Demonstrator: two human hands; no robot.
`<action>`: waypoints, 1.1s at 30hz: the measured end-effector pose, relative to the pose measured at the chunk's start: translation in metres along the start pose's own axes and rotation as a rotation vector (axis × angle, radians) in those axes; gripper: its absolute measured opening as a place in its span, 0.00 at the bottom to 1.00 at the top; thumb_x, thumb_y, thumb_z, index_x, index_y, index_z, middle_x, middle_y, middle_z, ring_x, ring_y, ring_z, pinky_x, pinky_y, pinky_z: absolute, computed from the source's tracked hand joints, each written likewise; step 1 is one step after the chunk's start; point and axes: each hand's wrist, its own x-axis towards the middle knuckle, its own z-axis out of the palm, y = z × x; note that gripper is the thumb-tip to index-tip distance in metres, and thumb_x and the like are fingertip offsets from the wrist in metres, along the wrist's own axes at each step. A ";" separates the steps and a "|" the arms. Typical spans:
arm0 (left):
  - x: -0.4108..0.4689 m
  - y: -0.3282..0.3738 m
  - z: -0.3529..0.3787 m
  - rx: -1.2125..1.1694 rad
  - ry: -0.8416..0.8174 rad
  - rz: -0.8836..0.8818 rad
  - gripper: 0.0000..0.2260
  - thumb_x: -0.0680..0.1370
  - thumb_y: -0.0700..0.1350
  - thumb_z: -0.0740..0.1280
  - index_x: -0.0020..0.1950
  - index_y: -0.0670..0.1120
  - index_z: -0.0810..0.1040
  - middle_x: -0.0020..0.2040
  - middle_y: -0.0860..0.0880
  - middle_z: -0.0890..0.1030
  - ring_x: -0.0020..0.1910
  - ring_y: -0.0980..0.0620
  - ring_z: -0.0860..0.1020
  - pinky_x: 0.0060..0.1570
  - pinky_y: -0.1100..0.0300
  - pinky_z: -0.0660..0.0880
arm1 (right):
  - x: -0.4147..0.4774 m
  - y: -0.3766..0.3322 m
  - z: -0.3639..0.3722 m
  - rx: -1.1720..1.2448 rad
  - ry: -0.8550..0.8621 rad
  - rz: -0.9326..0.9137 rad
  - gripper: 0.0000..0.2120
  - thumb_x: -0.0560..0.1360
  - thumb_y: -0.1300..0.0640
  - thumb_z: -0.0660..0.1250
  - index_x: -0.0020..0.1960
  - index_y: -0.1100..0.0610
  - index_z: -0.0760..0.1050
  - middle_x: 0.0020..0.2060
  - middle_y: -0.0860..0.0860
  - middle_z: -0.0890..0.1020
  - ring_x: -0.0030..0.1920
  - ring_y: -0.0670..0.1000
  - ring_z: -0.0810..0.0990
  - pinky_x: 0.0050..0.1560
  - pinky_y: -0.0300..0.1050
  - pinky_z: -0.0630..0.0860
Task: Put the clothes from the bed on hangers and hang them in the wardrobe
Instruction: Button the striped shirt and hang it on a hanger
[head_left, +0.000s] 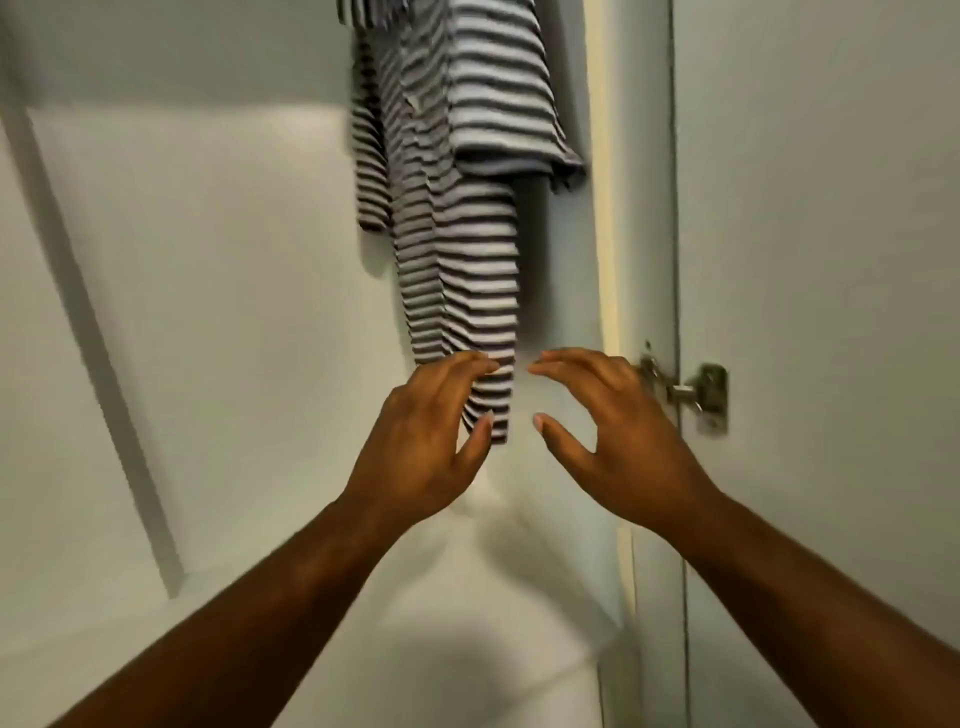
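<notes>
- The pale wardrobe wall (208, 260) fills your left side, lit brighter toward the middle.
- The striped shirt (457, 270) hangs inside the wardrobe, just right of centre. It runs down from the top edge, with one short sleeve flaring out to the right near the top and its narrow lower end level with your fingers. What it hangs from is out of view.
- Your left grip (421, 441) is at the shirt's lower end. The curved fingertips (475, 364) lie over the fabric's left edge and the thumb (480, 436) rests against the hem. You cannot tell whether they pinch the cloth or only touch it.
- Your right grip (618, 441) is just beside the shirt, apart from it. Its fingers are spread and loosely curved, the thumb stands out, and it holds nothing.
- A metal hinge (696, 395) sits just behind the right grip's knuckles, fixed to the wardrobe frame.
- The open door (821, 260) takes up your far right.
</notes>
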 end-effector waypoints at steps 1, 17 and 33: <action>-0.010 0.009 0.011 -0.030 -0.036 -0.003 0.21 0.82 0.54 0.63 0.74 0.51 0.70 0.71 0.54 0.74 0.68 0.56 0.71 0.67 0.60 0.68 | -0.017 0.006 0.001 0.019 -0.027 0.039 0.23 0.80 0.45 0.64 0.73 0.48 0.71 0.71 0.46 0.73 0.72 0.48 0.68 0.70 0.43 0.64; -0.194 0.197 0.244 -0.855 -0.921 0.037 0.07 0.80 0.50 0.68 0.56 0.53 0.82 0.47 0.58 0.84 0.46 0.59 0.82 0.46 0.57 0.82 | -0.396 0.048 -0.051 0.097 -0.470 0.915 0.13 0.81 0.51 0.68 0.64 0.49 0.80 0.55 0.43 0.84 0.51 0.42 0.81 0.45 0.33 0.78; -0.298 0.488 0.223 -1.085 -1.383 0.911 0.07 0.82 0.53 0.65 0.54 0.54 0.81 0.49 0.57 0.84 0.50 0.57 0.81 0.52 0.60 0.80 | -0.666 -0.154 -0.215 -0.375 0.322 1.886 0.07 0.80 0.60 0.67 0.51 0.52 0.84 0.35 0.43 0.84 0.32 0.35 0.81 0.42 0.36 0.79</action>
